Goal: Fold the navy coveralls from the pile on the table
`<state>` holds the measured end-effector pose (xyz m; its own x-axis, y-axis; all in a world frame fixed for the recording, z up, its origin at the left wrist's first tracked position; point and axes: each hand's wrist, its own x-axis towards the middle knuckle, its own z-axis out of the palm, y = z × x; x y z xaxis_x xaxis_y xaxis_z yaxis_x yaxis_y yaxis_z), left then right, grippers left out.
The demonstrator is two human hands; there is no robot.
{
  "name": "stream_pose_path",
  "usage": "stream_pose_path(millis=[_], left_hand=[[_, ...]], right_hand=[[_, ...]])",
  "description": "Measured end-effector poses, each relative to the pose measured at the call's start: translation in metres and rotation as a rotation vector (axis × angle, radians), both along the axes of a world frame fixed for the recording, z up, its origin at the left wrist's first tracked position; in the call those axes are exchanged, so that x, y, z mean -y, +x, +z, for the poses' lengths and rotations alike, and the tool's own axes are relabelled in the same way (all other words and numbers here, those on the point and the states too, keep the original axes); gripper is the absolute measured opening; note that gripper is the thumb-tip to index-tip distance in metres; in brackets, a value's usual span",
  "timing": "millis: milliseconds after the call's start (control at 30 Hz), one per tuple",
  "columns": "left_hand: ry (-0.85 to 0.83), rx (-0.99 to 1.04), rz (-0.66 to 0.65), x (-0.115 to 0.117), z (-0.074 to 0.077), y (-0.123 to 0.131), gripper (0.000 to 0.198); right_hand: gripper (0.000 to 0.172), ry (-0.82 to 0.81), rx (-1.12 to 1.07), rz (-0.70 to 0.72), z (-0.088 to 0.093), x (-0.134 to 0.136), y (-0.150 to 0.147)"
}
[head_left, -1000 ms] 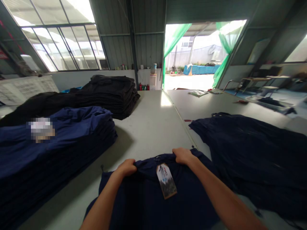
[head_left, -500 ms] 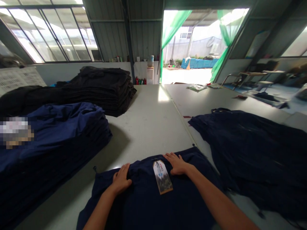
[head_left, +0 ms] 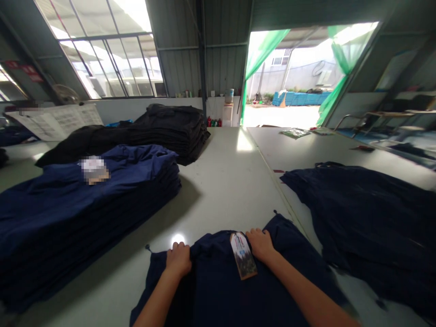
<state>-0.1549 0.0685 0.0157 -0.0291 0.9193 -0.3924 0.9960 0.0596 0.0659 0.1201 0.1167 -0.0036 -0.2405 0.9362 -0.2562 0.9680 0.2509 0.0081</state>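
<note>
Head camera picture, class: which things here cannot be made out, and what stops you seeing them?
- Hang tag on the navy garment: print too small to read.
- Navy garment: near part cut off by the bottom edge; forearms cover more.
- Label on the blue stack: blurred out.
- Left hand and right hand: palms face down, so what lies under them is hidden.
- Bottles on the far ledge: too small.

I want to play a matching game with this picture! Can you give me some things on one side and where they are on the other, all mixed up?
Things:
1. hang tag
2. black stack
3. blue stack
4. spread dark garment

Places:
A. far back on the table
B. at the right
C. at the left
D. between the left hand and right hand

Pairs: 1-D, 2-A, 3-C, 4-B
</note>
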Motion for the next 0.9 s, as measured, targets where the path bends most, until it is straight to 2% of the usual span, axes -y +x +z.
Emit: stream_pose_path(millis=[133,267,367,500,567,633,700,800,900], left_hand=[[0.011,-0.011,0.044,0.018,0.008,-0.014,0.029],[-0.019,-0.016,0.228,0.032,0.004,-0.02,0.042],[-0.018,-0.007,0.355,0.043,0.0,-0.021,0.044],[0.05,-0.018,0.443,0.063,0.004,-0.022,0.041],[0.179,-0.091,0.473,0.073,0.009,-0.022,0.038],[0.368,-0.177,0.479,0.081,0.013,-0.026,0.033],[0.48,-0.182,0.413,0.086,0.014,-0.036,0.029],[0.407,-0.07,0.328,0.089,0.014,-0.057,0.028],[0.384,-0.036,0.359,0.085,0.022,-0.079,0.025]], right_hand=[[0.034,0.084,-0.001,-0.037,-0.003,0.014,-0.008],[0.036,0.147,-0.011,-0.019,-0.007,0.027,-0.014],[0.035,0.184,-0.036,0.019,-0.007,0.031,-0.016],[0.036,0.206,-0.093,0.094,-0.001,0.025,-0.022],[0.039,0.222,-0.112,0.128,0.005,0.02,-0.027],[0.041,0.246,-0.129,0.148,0.011,0.015,-0.034],[0.043,0.27,-0.143,0.147,0.017,0.011,-0.04],[0.044,0.311,-0.176,0.137,0.028,0.006,-0.051],[0.045,0.359,-0.207,0.122,0.044,0.001,-0.065]])
